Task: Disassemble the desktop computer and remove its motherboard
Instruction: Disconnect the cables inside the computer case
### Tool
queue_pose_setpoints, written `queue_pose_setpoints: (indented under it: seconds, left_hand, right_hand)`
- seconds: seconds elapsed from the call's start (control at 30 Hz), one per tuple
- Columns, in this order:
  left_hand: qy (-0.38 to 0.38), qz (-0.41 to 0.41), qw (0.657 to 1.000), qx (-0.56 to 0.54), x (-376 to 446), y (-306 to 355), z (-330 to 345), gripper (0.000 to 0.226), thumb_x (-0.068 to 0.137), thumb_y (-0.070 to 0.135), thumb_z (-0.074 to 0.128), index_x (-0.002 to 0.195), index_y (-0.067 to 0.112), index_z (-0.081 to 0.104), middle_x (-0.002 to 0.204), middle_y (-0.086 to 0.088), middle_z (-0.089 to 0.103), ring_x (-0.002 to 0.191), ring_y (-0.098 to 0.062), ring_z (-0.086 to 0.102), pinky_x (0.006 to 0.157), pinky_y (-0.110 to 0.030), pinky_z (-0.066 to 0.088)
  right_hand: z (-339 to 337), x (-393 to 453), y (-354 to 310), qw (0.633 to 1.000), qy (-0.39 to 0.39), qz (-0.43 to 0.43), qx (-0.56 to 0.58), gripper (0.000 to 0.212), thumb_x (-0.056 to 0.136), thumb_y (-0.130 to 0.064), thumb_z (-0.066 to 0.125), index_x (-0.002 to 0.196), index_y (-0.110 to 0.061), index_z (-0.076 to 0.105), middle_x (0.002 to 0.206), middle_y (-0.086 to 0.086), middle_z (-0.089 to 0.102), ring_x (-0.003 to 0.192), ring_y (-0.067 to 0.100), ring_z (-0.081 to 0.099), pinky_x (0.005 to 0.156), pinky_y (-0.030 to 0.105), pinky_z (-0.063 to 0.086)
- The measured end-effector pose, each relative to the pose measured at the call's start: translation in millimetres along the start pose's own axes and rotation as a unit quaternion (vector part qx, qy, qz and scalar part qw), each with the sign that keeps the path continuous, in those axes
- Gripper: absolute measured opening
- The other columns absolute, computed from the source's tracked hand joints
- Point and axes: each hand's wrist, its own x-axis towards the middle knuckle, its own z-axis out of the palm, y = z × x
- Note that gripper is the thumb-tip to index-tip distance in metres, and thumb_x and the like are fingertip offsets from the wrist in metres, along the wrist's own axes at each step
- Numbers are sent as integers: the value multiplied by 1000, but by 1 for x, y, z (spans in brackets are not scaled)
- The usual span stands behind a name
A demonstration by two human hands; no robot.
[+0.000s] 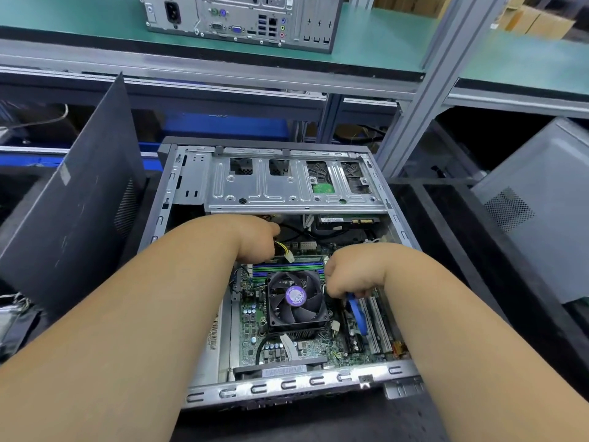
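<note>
Cable unplugging is underway: the motherboard (pixel 287 342) sits in the open case (pixel 178 193). Left hand (pixel 255 240) pinches a cable plug (pixel 288 255) at twelve o'clock of the fan (pixel 294 298); right hand (pixel 347 275) curls around something at three o'clock. Next, a straight pull.

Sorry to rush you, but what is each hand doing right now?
Left hand: fingers curled down by the yellow-and-black cable; whether it grips it cannot be told.
Right hand: curled beside the CPU fan; its hold cannot be told.

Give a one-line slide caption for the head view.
Both hands, left and right, reach into the open computer case above the motherboard.
</note>
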Motion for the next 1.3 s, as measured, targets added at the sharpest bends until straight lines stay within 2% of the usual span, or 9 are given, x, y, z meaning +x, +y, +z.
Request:
queue_pose_setpoints:
  seconds: [0.17,0.3,0.43,0.57,0.7,0.87,1.1,1.2,1.3]
  left_hand:
    - [1,-38,998,51,-2,1,0,35,97,9,37,129,5,49,113,-11,57,88,-21,46,72,-28,37]
    - [3,-41,998,46,-3,0,0,35,97,12,36,128,6,51,105,-10,55,87,-21,48,71,-28,36]
    - [11,-13,1000,-3,-4,0,0,49,95,17,43,143,13,32,116,-10,55,90,-23,49,66,-29,39]
    - [26,86,994,-57,-1,2,2,76,89,22,57,152,31,17,148,-4,37,123,-25,47,100,-37,44]
    - [27,150,973,-170,-2,4,3,71,84,17,66,146,35,35,142,6,48,126,-17,49,106,-37,40]
    - [48,144,970,-189,-6,4,1,39,86,9,57,118,31,60,115,6,64,106,-18,59,90,-32,49]
    - [22,150,956,-250,-14,0,0,51,74,-10,43,106,23,65,110,-2,67,104,-24,62,90,-41,52]
    - [20,180,922,-341,-14,3,-1,54,69,-20,36,104,12,62,93,-6,66,83,-19,60,63,-23,44]
    - [25,210,847,-488,-18,4,-4,57,54,-12,38,103,6,59,84,-10,62,79,-22,57,72,-32,38]
  right_hand:
    - [-7,-10,-1,998,45,-39,10,6,76,-7,50,71,-10,53,61,7,45,56,21,38,49,23,27]
    - [-18,-13,9,990,95,-86,61,11,80,0,49,78,6,59,66,8,51,58,22,43,49,25,30]
    - [-24,-16,14,939,135,-168,269,3,67,3,49,67,2,51,53,-7,49,52,14,41,47,23,29]
    - [-25,-20,10,871,126,-237,412,11,53,-8,42,62,-7,48,55,9,43,52,18,35,49,25,24]
    - [-25,-26,7,820,117,-297,474,11,57,-4,38,65,-4,45,50,6,40,44,11,35,42,18,26]
    - [-23,-23,3,805,153,-304,485,11,64,0,41,69,-3,50,57,8,45,43,6,40,42,15,29]
    - [-18,-12,3,780,262,-310,476,29,82,15,43,83,-8,61,68,9,60,43,4,34,45,14,29]
    - [-19,-15,5,749,331,-325,473,25,82,12,46,84,-8,60,74,12,63,47,-2,49,50,7,36]
    - [-23,-17,11,719,393,-321,474,26,86,13,50,86,-12,60,83,11,64,63,-2,59,65,9,43]
